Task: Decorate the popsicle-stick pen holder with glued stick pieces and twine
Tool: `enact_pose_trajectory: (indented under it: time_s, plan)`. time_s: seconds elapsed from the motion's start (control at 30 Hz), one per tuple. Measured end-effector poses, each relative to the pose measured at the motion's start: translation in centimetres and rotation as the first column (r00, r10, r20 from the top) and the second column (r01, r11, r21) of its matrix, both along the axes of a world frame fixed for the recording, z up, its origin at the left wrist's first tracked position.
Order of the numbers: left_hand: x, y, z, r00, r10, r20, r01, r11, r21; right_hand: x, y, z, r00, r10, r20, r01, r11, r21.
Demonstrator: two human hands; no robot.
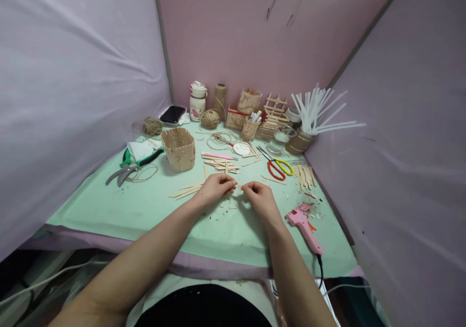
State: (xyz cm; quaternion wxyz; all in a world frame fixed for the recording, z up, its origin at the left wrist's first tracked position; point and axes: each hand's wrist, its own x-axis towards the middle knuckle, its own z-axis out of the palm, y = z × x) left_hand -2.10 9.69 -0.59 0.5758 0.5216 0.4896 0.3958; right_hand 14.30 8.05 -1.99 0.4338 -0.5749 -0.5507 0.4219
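My left hand (217,186) and my right hand (259,196) meet over the middle of the table, fingertips pinched and nearly touching. A small pale wooden piece (239,187) shows between them, the right fingertips closed on it. The left fingers are pinched too, but what they hold is too small to make out. Just beyond lies a pile of flat wooden sticks (220,164) beside a pink pen (218,156). More thin sticks (187,190) lie left of my left hand. Wood chips and dark crumbs are scattered below my fingers.
A wooden stick basket (178,150) and green-handled pruning shears (125,172) stand left. Right are scissors (276,167), a pink glue gun (306,229) with a cord, and white glue sticks (315,108). Twine (210,119), a bottle (197,103) and a water cup (279,140) are at the back.
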Motion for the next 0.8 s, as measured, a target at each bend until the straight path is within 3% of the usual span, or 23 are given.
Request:
enact_pose_trajectory:
  time_s: [0.13, 0.33, 0.57, 0.67, 0.8]
  plan:
    - [-0.1, -0.3, 0.3, 0.996, -0.034, -0.081, 0.039, 0.998, 0.053, -0.1, -0.3, 0.3, 0.999, 0.027, 0.032, -0.027, 1.000, 0.009]
    - [-0.3, -0.1, -0.3, 0.987, -0.060, -0.150, 0.065, 0.997, 0.030, 0.0, -0.3, 0.2, 0.999, 0.031, 0.032, -0.031, 0.999, 0.016]
    - [-0.4, 0.0, -0.5, 0.996, -0.049, -0.076, 0.050, 0.999, 0.019, 0.6, -1.0, 1.2, 0.998, -0.006, 0.067, -0.002, 0.994, 0.111]
    - [-0.5, 0.0, -0.1, 1.000, -0.022, -0.012, 0.022, 1.000, -0.010, 2.3, -2.9, 2.6, 0.972, -0.090, 0.215, 0.036, 0.969, 0.243]
    - [-1.5, -0.7, 0.5, 0.998, 0.036, 0.044, -0.034, 0.998, -0.049, 6.9, -6.3, 3.4, 0.884, -0.223, 0.410, 0.079, 0.937, 0.341]
